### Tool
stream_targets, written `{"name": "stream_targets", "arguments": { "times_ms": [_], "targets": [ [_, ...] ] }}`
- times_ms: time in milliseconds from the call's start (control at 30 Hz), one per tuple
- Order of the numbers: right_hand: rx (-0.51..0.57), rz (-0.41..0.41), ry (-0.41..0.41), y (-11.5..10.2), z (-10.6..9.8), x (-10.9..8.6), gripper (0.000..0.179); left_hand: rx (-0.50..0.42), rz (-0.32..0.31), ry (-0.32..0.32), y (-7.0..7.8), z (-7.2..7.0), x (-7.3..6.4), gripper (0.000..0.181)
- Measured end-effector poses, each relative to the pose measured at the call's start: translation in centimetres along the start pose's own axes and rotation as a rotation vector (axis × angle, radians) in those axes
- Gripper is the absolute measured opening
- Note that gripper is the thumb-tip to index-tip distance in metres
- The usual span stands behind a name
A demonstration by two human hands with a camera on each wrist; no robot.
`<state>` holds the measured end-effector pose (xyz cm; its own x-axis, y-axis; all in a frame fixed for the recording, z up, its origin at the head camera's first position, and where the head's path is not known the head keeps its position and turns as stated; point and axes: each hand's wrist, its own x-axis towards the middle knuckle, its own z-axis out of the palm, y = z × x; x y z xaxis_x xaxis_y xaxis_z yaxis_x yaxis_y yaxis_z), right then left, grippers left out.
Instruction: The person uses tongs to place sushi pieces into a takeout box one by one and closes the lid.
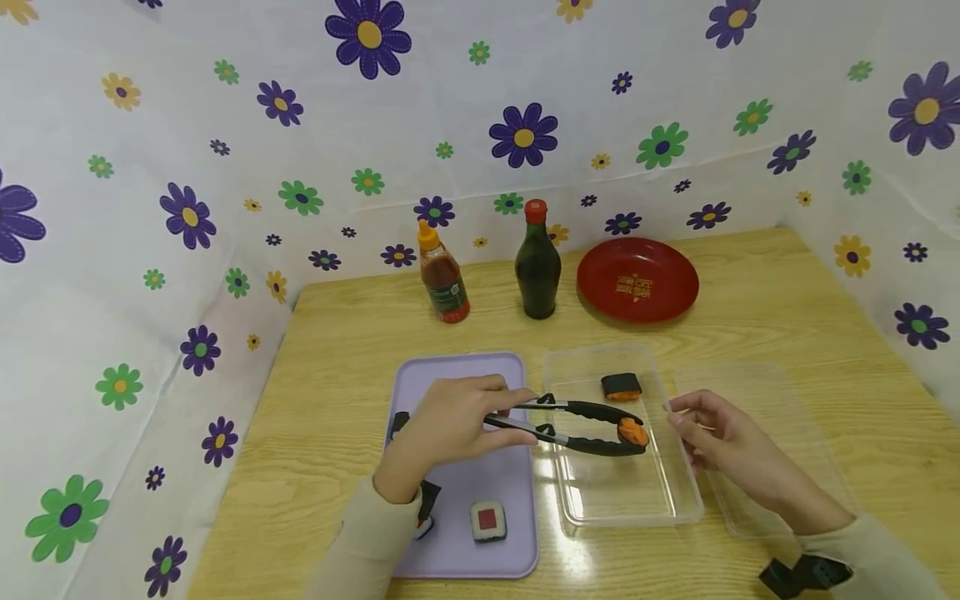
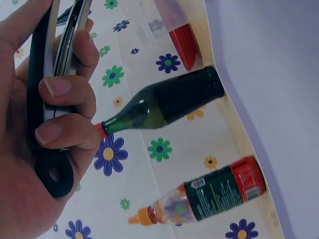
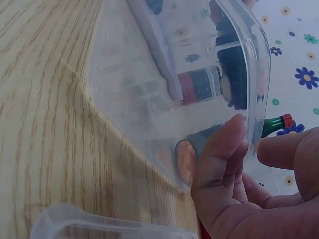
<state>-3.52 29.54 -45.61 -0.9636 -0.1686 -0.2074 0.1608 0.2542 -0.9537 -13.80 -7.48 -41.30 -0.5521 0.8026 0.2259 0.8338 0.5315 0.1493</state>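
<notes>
My left hand [image 1: 465, 421] grips black-and-silver tongs [image 1: 592, 429], whose ring end shows below the fingers in the left wrist view. The tips pinch a sushi piece with orange topping [image 1: 633, 432] over the clear plastic container [image 1: 573, 510]. Inside that container, near its far side, lies a black-wrapped sushi piece [image 1: 621, 386] with orange at its edge. At the container's right rim, my right hand [image 1: 723, 446] pinches the edge between thumb and fingers. Under the left forearm is a lilac tray [image 1: 517, 558] bearing a square white roll with a red centre [image 1: 488, 521] and other dark-wrapped pieces, partly hidden.
A clear lid [image 1: 772, 433] lies right of the container, partly beneath the right hand. Along the back stand a sauce bottle with an orange cap [image 1: 445, 279], a dark green bottle [image 1: 537, 267] and a red plate [image 1: 667, 308]. Flowered cloth [image 1: 450, 108] hangs behind the wooden table [image 1: 337, 358].
</notes>
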Motion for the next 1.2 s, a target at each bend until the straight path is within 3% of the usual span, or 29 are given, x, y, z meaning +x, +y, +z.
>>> {"name": "stream_targets", "arguments": {
  "times_ms": [433, 633, 833, 1200],
  "targets": [
    [0.005, -0.011, 0.004, -0.1, 0.2, -0.1, 0.039, 0.145, 0.025, -0.159, 1.5, 1.0, 3.5, 0.056],
    [0.0, 0.02, 0.012, -0.3, 0.2, -0.1, 0.042, 0.174, 0.035, -0.191, 2.0, 1.6, 4.6, 0.054],
    [-0.012, 0.007, 0.016, -0.4, 0.2, 0.0, 0.041, 0.198, 0.008, -0.229, 2.5, 1.2, 5.6, 0.054],
    [-0.026, -0.015, 0.02, -0.2, 0.2, -0.1, 0.037, 0.092, -0.031, -0.308, 2.1, 0.5, 5.5, 0.064]
  ]
}}
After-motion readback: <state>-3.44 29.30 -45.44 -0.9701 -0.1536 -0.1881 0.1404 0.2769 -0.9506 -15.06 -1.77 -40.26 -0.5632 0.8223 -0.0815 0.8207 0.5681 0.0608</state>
